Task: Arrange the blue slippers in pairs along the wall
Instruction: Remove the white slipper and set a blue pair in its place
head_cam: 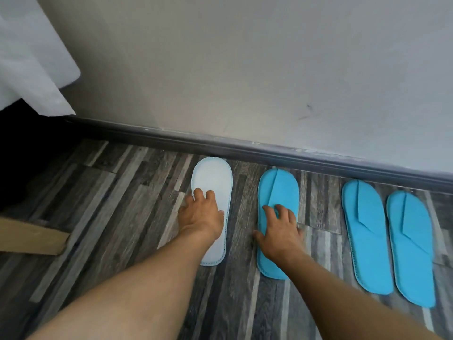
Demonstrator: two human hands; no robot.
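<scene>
— What are the hands doing?

— The left hand (201,214) lies flat, palm down, fingers spread, pressing on a pale slipper (212,190) turned sole-up. It grips nothing; it only rests on top. The right hand (279,229) is the same: open, fingers splayed, laid on the middle of a blue slipper (278,190) lying strap-side up.

— And where do those sit, taking the skirting board as the mark?

— Both point toes-first at the dark skirting board (245,146). The pale one's toe nearly touches it; the blue one's toe is just short of it. A strip of bare floor shows between the two, so they lie apart, not as a close pair.

— Anything further out?

— To the right along the skirting board, a finished pair of blue slippers (389,241) lies side by side, edges almost touching, toes toward the board. Beneath everything is grey wood-pattern floor (122,217). At the skirting board's left end, white cloth (31,60) hangs over a dark gap, and a tan board (31,239) lies on the floor out from there.
</scene>
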